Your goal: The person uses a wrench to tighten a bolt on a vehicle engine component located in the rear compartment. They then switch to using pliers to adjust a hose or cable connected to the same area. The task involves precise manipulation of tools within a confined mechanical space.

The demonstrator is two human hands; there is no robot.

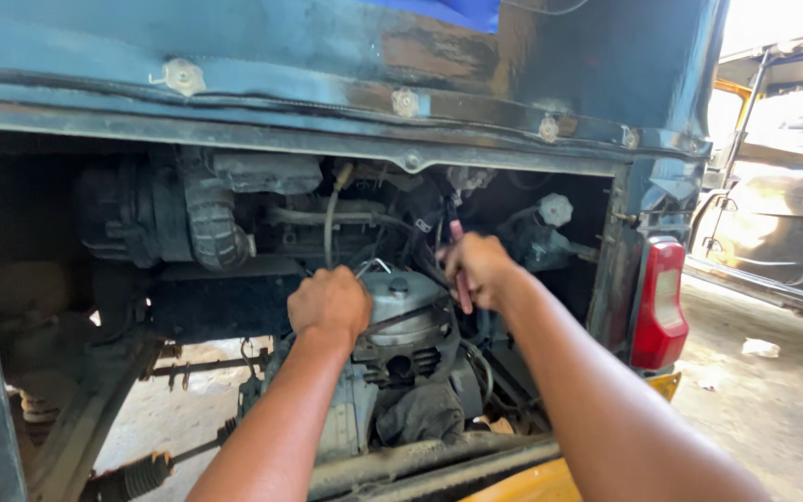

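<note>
Both my arms reach into the open rear engine bay of a blue vehicle. My left hand (330, 302) is closed at the left side of a round grey metal engine cover (408, 299), gripping something small and thin that I cannot make out. My right hand (478, 268) is shut on a tool with a reddish handle (458, 265), held upright just right of the cover among black cables. Below the cover the finned engine block (401, 364) shows.
A black ribbed air hose (211, 223) hangs at the upper left of the bay. A white cap (556, 208) sits at the upper right. A red tail light (659, 305) is at the right edge. Another vehicle (783, 232) stands on the concrete to the right.
</note>
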